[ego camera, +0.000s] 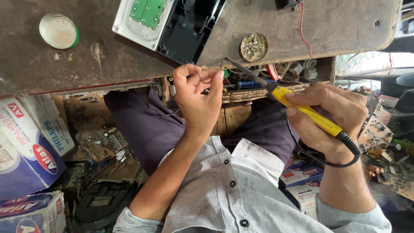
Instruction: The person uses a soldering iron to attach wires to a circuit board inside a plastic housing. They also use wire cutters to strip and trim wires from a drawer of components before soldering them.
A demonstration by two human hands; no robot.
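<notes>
Head view: your left hand pinches a thin wire; your right hand grips the yellow soldering iron, tip beside the wire at the bench edge. No joint visible yet.

Soft daylight, sharp, slight edge distortion

**Pale grey shirt, dark purple trousers**

The person is wearing a pale grey button-up shirt, which is filling the view from 5 to 7 o'clock. Small dark round buttons are running up its front, and faint smudges are showing on the cloth. The left sleeve is sitting rolled at 7 o'clock, ending well short of the left hand. The right sleeve is bunching at 5 o'clock, below the right hand. Dark purple trousers are covering both thighs, spreading toward 10 and 1 o'clock from the shirt's split hem.
</notes>
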